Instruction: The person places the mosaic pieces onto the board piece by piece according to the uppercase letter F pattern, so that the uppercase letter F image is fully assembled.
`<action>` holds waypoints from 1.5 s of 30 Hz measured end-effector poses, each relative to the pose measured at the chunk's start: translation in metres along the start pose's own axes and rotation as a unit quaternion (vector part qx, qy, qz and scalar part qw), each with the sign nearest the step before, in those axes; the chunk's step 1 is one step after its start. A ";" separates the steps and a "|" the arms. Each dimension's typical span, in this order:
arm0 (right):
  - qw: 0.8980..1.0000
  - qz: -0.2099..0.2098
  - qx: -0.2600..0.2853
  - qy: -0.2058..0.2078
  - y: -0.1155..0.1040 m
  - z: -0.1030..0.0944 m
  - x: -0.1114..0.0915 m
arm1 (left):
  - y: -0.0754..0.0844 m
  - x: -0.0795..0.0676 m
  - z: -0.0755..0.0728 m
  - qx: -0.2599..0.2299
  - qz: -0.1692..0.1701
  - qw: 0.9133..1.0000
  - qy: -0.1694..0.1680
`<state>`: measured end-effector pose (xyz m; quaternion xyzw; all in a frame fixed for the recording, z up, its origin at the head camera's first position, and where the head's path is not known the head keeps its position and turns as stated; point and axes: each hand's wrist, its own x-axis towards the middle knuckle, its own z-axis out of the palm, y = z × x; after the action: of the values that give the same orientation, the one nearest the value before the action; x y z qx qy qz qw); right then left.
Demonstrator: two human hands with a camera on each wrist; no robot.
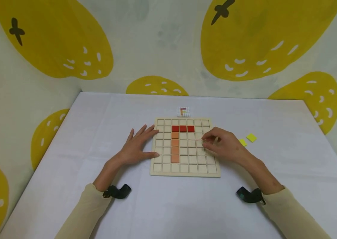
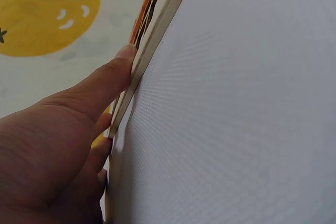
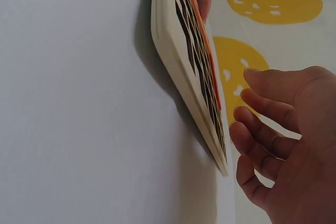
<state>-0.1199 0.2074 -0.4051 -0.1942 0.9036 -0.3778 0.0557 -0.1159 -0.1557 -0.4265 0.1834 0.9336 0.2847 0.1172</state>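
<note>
A pale wooden grid board (image 1: 185,173) lies on the table. Three red tiles (image 1: 182,128) form a row near its top, with a column of orange tiles (image 1: 175,142) running down from the row's left end. My left hand (image 1: 134,148) rests along the board's left side, thumb and fingers spread; the left wrist view shows the thumb (image 2: 105,85) against the board's edge. Over the right part of the grid hovers my right hand (image 1: 226,144), fingers bent, with a gap between thumb and forefinger and nothing visible there. In the right wrist view its fingertips (image 3: 242,132) are beside the board.
Two yellow tiles (image 1: 251,137) lie on the table right of the board, one partly behind the right hand. A small printed pattern card (image 1: 183,112) sits just beyond the board's far edge. White cloth (image 1: 168,205) covers the table, with patterned fabric (image 1: 156,43) behind.
</note>
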 end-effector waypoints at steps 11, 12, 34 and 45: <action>0.999 -0.007 -0.022 0.038 0.019 -0.018 -0.011 | -0.002 -0.001 -0.001 0.004 -0.002 1.000 -0.004; 0.999 -0.010 -0.023 0.043 0.021 -0.020 -0.012 | -0.002 -0.001 -0.001 0.005 -0.004 1.000 -0.005; 0.996 0.015 -0.057 0.070 0.051 -0.047 -0.032 | -0.006 0.000 0.002 0.003 -0.004 1.000 -0.004; 0.996 0.023 -0.064 0.063 0.061 -0.057 -0.038 | -0.005 0.000 0.003 0.003 0.002 1.000 0.000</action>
<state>-0.1175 0.2990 -0.4097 -0.1521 0.9320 -0.3289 -0.0050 -0.1166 -0.1578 -0.4318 0.1853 0.9342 0.2820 0.1160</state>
